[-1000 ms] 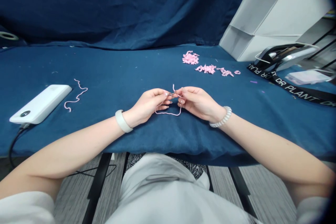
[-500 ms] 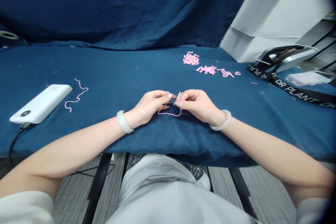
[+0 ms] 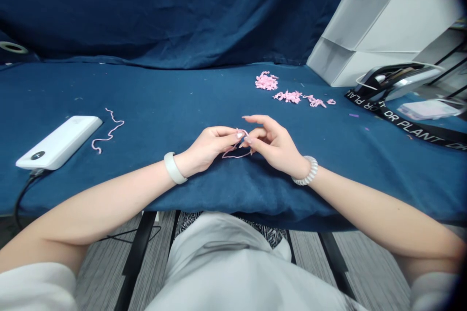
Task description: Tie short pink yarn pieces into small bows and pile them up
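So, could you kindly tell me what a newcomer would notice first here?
The eye goes first to the pink yarn strand between the left hand and right hand, at the front of the blue cloth. Beyond them, to the right, lie pink yarn scraps; to the left sits a white power bank.

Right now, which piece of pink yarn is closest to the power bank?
The wavy strand lying flat on the blue cloth, just right of the power bank. The held loop and the far clumps are both farther away.
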A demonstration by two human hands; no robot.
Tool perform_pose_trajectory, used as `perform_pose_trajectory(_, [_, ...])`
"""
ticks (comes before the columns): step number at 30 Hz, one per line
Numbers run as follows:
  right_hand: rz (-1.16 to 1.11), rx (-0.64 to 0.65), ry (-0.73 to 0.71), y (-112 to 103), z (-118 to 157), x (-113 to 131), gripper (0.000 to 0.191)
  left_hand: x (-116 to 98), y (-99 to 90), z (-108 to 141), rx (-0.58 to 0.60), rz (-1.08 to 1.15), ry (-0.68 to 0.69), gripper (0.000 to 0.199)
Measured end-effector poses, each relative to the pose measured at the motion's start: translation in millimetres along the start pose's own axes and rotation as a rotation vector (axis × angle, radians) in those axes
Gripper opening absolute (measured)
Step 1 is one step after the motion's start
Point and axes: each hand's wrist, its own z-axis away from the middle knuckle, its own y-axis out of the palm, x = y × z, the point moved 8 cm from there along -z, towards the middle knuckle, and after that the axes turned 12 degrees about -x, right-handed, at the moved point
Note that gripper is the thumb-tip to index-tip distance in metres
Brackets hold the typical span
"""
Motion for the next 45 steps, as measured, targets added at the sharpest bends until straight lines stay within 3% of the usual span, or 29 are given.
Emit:
perform_pose_trajectory(5, [0.078, 0.045, -0.117, 1.4, 3.7, 1.3, 0.060, -0.3, 1.8, 1.4, 0.019, 0.004, 0.002, 0.025])
perform_pose_trajectory(14, [0.161, 0.090, -0.130, 7.5, 6.1, 3.8, 0.077, 1.3, 4.1, 0.7, 0.044, 0.027, -0.022, 0.026])
perform_pose_trajectory(21, [0.191, 0.103, -0.128, 12.9, 6.5, 4.8, 0.084, 1.2, 2.5, -0.2, -0.004, 0.019, -0.016, 0.027])
perform_pose_trajectory(29, [0.224, 0.100, -0.127, 14.2, 6.1, 2.1, 0.085, 1.6, 5.9, 1.2, 0.018, -0.004, -0.012, 0.023])
perform_pose_trajectory(32, [0.250, 0.079, -0.163, 11.1, 5.5, 5.3, 0.078, 0.7, 4.7, 0.8, 0.002, 0.008, -0.018, 0.024])
perform_pose_trajectory(39, [0.322, -0.121, -0.238, -11.6, -4.2, 14.6, 0.028, 1.0, 4.1, 0.1, -0.023, 0.099, -0.062, 0.021])
perform_pose_trajectory(45, [0.238, -0.064, -0.224, -8.1, -8.3, 14.1, 0.025, -2.6, 19.7, 10.1, 0.106, 0.254, -0.137, 0.021])
